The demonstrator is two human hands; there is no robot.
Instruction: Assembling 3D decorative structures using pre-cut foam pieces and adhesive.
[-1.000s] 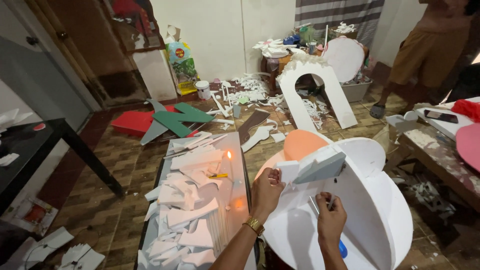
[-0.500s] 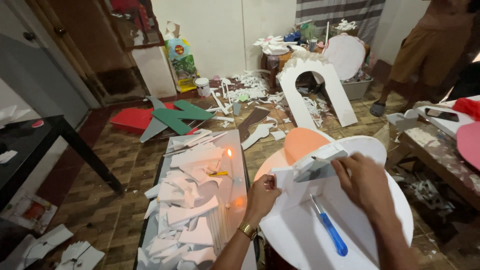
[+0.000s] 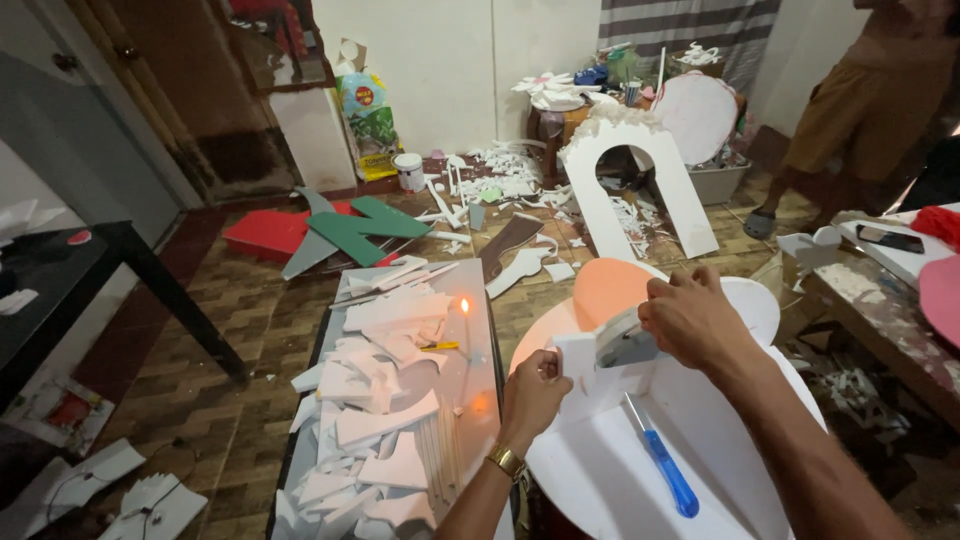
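while my left hand pinches the near-left edge of the small white foam piece, fingers curled tight on it, i judge the thing to get right is keeping that piece steady and flat against the big white round board under it. a firm, even pinch should stop the foam from creasing. my right hand sits on the far-right end of the same piece, fingers folded down over a grey part i can't make out clearly, so both hands hold it between them. i'd press lightly there, since foam dents easily. a blue-handled cutter lies loose on the board, just near of the piece, blade pointing toward it, close to my right forearm.

at far left a dark table stands by the wall. next comes a long tray-like table heaped with white foam offcuts, a small lit candle on it. farther off lie green foam shapes on a red one, then a white foam arch amid scraps on the brown patterned floor. at far right another person stands.
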